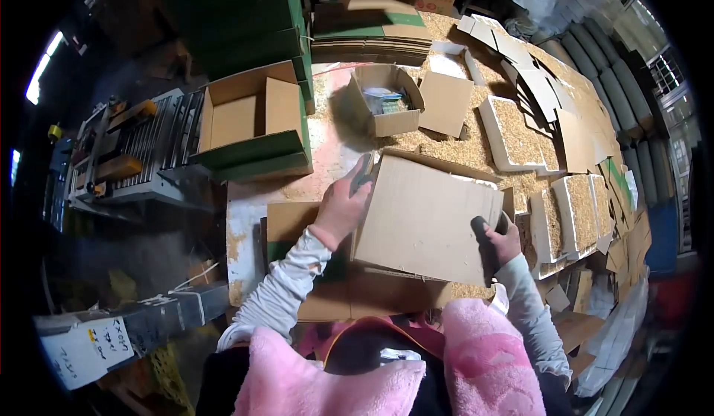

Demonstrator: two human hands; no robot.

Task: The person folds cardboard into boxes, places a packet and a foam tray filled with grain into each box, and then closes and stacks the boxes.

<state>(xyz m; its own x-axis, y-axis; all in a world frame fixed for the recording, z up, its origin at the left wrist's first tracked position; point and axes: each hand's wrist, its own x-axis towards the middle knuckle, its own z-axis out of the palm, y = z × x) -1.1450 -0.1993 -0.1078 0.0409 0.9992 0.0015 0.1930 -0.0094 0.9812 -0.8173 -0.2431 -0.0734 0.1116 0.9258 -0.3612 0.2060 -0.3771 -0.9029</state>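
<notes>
Between my hands is a brown cardboard box [420, 219], tilted slightly, with a flat cardboard panel covering its top. My left hand [346, 204] grips the box's left edge, thumb towards the top and dark covering on the fingertips. On the opposite side my right hand [503, 243] holds the right edge, with dark covers on its thumb and fingers. The underside of the box is hidden. Below it, nearer my body, lies another brown and green cardboard piece [327, 297], partly covered by the box and my left forearm.
An open box [253, 115] stands at the left beside a roller conveyor [167, 126]. Further back are a small open box [387, 118] holding plastic-wrapped items and stacked flat cardboard [372, 50]. White trays of wood shavings [513, 137] and loose cardboard sheets [535, 85] spread across the right.
</notes>
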